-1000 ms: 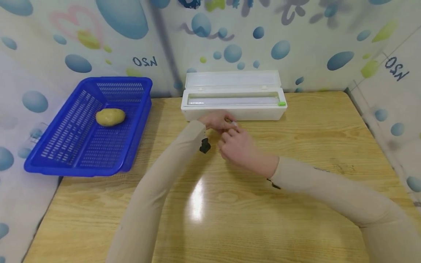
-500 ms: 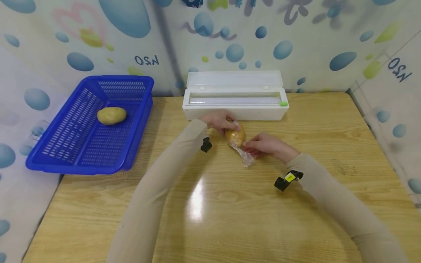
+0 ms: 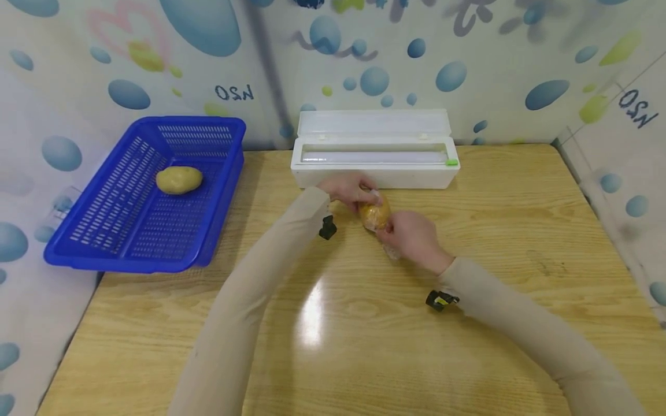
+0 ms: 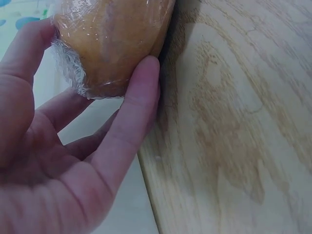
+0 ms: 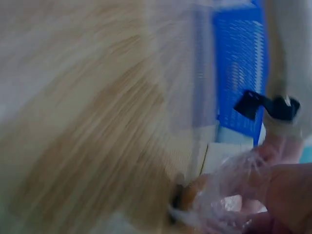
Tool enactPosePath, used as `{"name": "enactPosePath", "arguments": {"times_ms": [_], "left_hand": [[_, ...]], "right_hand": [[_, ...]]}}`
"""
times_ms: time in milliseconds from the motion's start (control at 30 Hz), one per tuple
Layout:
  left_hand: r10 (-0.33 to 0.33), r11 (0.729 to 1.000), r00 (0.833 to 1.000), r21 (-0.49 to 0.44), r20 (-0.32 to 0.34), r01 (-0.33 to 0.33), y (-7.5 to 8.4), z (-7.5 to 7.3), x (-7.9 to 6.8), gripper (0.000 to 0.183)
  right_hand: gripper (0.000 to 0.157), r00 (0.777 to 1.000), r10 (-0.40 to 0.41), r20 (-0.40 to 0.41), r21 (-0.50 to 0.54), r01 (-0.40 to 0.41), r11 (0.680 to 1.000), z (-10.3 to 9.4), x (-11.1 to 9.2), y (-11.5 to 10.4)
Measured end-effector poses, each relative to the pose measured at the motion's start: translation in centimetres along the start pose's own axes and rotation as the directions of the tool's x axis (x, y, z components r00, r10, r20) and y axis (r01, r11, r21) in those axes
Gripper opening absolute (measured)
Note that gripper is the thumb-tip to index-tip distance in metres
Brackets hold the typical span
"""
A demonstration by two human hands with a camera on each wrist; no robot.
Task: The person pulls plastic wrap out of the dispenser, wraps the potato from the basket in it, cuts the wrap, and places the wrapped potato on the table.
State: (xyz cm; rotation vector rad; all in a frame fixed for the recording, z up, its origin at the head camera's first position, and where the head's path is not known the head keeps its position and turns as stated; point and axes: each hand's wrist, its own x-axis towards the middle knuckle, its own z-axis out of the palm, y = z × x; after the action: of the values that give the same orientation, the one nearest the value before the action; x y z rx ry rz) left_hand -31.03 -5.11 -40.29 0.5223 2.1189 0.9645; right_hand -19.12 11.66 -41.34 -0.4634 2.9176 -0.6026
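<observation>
A rounded orange-brown fruit or vegetable [image 3: 374, 215], wrapped in clear cling film, sits before the dispenser in the head view. My left hand [image 3: 347, 190] holds its far left end; in the left wrist view the thumb and fingertips [image 4: 146, 70] press on the wrapped skin [image 4: 114, 44]. My right hand [image 3: 413, 237] is at its near right end and pinches the gathered film tail [image 3: 391, 252], part of which the hand hides. In the blurred right wrist view, crumpled cling film [image 5: 229, 190] bunches around the right fingers.
A white cling film dispenser [image 3: 374, 176] stands at the back with its lid up, a film roll inside and a green slider [image 3: 451, 163] at right. At left, a blue basket [image 3: 218, 231] holds a pale potato [image 3: 179, 180]. Patterned walls border the wooden table [image 3: 354, 346].
My right hand first covered the wrapped piece, drew back to the right so it and the film tail showed, and is now closer in again over the tail. The left hand stays in place.
</observation>
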Motion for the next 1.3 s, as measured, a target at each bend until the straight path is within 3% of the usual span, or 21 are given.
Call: {"name": "enactPosePath", "arguments": {"times_ms": [33,100,167,267,333,400,467,533,667,833,933,1067,1200,1300], "left_hand": [[0.002,1.0,1.0,-0.003,0.0,-0.002,0.0,0.0,0.0,0.032],[0.005,1.0,1.0,-0.007,0.001,-0.005,-0.1,0.1,0.1,0.032],[0.004,1.0,1.0,-0.012,0.0,-0.004,-0.2,0.1,0.1,0.032],[0.008,1.0,1.0,-0.005,0.0,-0.008,-0.1,0.0,0.1,0.031],[0.009,1.0,1.0,-0.003,-0.002,-0.009,0.0,0.0,0.0,0.028],[0.008,1.0,1.0,-0.002,-0.003,-0.008,0.0,-0.1,0.0,0.026],[0.01,1.0,1.0,-0.002,-0.002,-0.01,0.1,-0.2,-0.1,0.025],[0.009,1.0,1.0,-0.001,0.0,-0.009,0.2,-0.2,-0.1,0.024],[0.013,1.0,1.0,0.018,0.01,-0.013,0.3,-0.2,0.0,0.023],[-0.004,1.0,1.0,0.027,0.019,0.003,0.6,0.0,0.0,0.026],[-0.012,0.999,1.0,0.049,0.02,0.011,0.7,0.1,0.0,0.031],[-0.012,0.996,0.999,0.084,0.031,0.009,0.8,0.1,0.2,0.034],[0.046,0.986,0.998,0.161,0.045,-0.053,0.4,0.0,0.3,0.025],[0.101,0.977,0.994,0.183,0.049,-0.108,0.1,-0.1,0.3,0.017]], "right_hand": [[0.033,0.998,-0.04,-0.056,-0.111,0.033,0.993,0.2,-0.2,-0.4],[0.03,0.98,-0.161,-0.12,-0.332,0.114,0.937,0.6,-0.6,-1.1],[0.023,0.936,-0.32,-0.148,-0.52,0.202,0.83,1.1,-0.7,-1.5],[0.013,0.828,-0.549,-0.112,-0.71,0.32,0.628,1.5,-0.4,-1.4],[0.009,0.754,-0.655,-0.053,-0.778,0.38,0.501,1.4,0.2,-1.2],[0.008,0.698,-0.715,0.032,-0.813,0.435,0.388,0.9,0.7,-1.0],[0.005,0.653,-0.746,0.127,-0.825,0.488,0.287,0.3,1.2,-0.9],[0.004,0.624,-0.754,0.206,-0.826,0.524,0.208,-0.3,1.5,-0.9],[0.009,0.601,-0.748,0.281,-0.82,0.556,0.138,-1.1,1.6,-1.0],[0.011,0.597,-0.739,0.312,-0.8,0.585,0.135,-1.6,1.6,-1.3],[0.006,0.581,-0.745,0.327,-0.778,0.614,0.137,-1.8,1.7,-1.5],[0.005,0.508,-0.799,0.323,-0.762,0.64,0.099,-2.1,2.3,-1.4],[0.004,0.426,-0.852,0.304,-0.758,0.651,0.054,-2.3,3.0,-0.9],[0.006,0.405,-0.877,0.26,-0.752,0.654,0.08,-2.5,3.4,-0.4]]}}
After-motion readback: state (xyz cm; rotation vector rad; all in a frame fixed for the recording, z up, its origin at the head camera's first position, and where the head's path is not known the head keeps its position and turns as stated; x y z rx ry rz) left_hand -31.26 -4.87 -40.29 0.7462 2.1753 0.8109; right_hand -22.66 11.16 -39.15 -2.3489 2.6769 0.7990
